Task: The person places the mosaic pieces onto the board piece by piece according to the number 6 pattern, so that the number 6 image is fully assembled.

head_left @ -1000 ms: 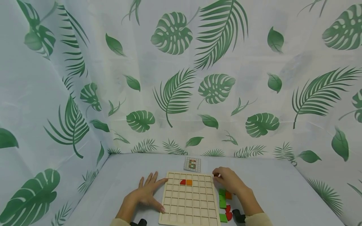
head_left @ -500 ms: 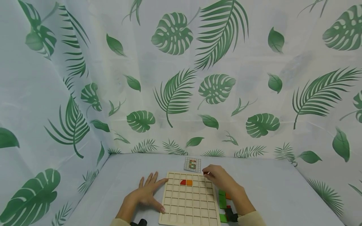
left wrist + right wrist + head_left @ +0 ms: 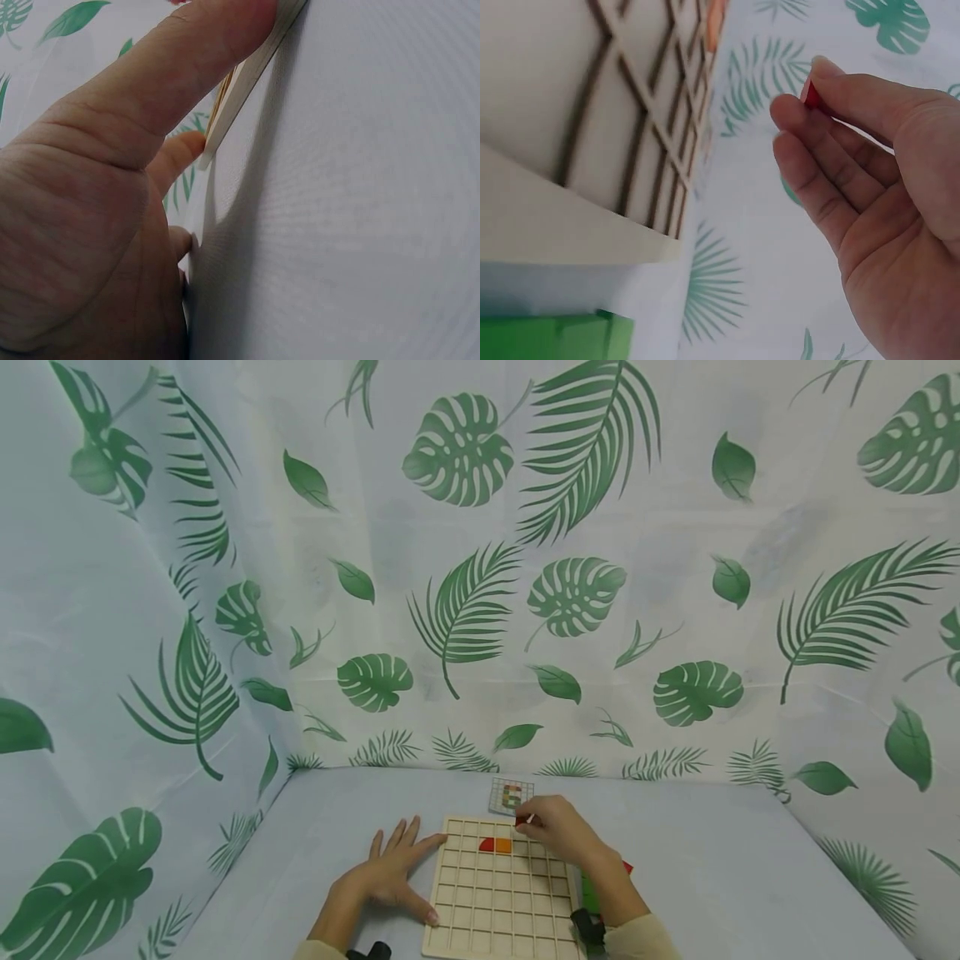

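A pale wooden grid board (image 3: pixel 487 897) lies on the table in the head view. In its second row sit a red rounded piece (image 3: pixel 487 844) and an orange square piece (image 3: pixel 504 845), side by side. My left hand (image 3: pixel 386 875) has its fingers spread, with thumb and index finger touching the board's left edge; the left wrist view shows the thumb (image 3: pixel 202 60) against that edge. Over the board's far right part, my right hand (image 3: pixel 562 831) pinches a small red piece (image 3: pixel 809 94) between thumb and fingertips. Most of that piece is hidden by the fingers.
A small card (image 3: pixel 510 795) printed with a coloured grid pattern lies beyond the board. Green pieces (image 3: pixel 590 893) and a red piece (image 3: pixel 627 866) lie along the board's right side, partly behind the right forearm. A leaf-print curtain (image 3: pixel 480 610) hangs behind the table.
My right hand has moved left from beside the board's far right corner to over its far edge, carrying the red piece. The left hand has stayed in place.
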`<state>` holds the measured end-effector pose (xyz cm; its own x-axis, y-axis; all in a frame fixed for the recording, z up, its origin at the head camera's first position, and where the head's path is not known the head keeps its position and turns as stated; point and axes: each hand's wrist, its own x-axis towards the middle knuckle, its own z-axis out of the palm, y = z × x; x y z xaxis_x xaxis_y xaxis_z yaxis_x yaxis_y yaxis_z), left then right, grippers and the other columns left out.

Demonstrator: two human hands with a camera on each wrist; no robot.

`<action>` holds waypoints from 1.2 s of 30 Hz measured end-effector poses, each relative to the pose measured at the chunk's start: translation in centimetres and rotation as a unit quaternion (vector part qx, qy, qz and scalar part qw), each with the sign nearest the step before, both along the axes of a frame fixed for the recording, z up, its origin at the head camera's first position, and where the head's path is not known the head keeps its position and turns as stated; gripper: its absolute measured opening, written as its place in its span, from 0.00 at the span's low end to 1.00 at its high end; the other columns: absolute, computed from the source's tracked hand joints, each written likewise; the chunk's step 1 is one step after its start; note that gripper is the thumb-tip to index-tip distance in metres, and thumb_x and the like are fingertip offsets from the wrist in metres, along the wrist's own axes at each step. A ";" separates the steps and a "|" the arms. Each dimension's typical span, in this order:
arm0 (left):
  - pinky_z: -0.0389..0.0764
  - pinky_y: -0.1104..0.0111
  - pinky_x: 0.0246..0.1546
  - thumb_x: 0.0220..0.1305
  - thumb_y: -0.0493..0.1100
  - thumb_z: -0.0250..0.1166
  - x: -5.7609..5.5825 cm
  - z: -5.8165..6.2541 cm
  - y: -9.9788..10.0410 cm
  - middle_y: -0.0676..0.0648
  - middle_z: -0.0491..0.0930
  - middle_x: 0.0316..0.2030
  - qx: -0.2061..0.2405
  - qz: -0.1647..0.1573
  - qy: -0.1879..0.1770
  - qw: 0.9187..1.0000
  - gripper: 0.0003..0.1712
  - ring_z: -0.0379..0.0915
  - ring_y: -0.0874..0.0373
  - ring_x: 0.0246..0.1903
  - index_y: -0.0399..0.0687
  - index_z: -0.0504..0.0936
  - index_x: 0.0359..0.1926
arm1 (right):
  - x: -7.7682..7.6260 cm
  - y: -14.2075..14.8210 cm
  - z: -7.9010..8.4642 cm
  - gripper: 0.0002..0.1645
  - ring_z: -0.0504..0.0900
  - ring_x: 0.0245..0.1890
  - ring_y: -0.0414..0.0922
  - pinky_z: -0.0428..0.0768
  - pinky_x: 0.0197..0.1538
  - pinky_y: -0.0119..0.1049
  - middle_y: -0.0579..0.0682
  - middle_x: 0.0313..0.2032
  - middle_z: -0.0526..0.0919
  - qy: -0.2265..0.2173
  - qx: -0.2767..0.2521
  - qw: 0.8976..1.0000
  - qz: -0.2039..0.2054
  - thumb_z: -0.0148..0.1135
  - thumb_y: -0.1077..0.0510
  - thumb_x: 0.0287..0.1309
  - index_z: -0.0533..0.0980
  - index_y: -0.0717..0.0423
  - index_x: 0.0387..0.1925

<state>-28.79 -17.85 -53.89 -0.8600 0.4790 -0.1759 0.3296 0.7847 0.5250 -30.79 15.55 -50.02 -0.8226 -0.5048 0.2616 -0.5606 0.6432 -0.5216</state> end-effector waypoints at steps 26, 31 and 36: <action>0.29 0.26 0.73 0.32 0.72 0.84 0.0 0.1 0.0 0.32 0.40 0.83 0.003 0.004 -0.001 1.000 0.72 0.29 0.30 0.82 0.69 0.60 0.80 | 0.0 -0.4 -1.2 0.03 0.85 0.33 0.35 0.83 0.35 0.30 0.46 0.32 0.91 0.006 0.048 0.998 0.037 0.75 0.65 0.58 0.88 0.54 0.33; 0.29 0.26 0.73 0.32 0.72 0.84 0.0 -0.1 0.0 0.32 0.40 0.83 0.003 0.003 0.000 1.000 0.72 0.29 0.30 0.82 0.69 0.60 0.80 | 0.0 -0.6 -1.4 0.04 0.82 0.28 0.34 0.79 0.31 0.28 0.47 0.30 0.90 0.030 0.051 0.997 0.050 0.76 0.66 0.56 0.88 0.54 0.30; 0.29 0.26 0.73 0.32 0.72 0.84 -0.1 -0.1 0.0 0.32 0.40 0.83 0.002 0.003 0.000 1.000 0.72 0.30 0.30 0.82 0.69 0.61 0.80 | 0.1 -0.8 -1.8 0.05 0.82 0.28 0.35 0.79 0.31 0.29 0.46 0.30 0.91 0.049 0.061 0.996 0.042 0.77 0.65 0.55 0.88 0.54 0.29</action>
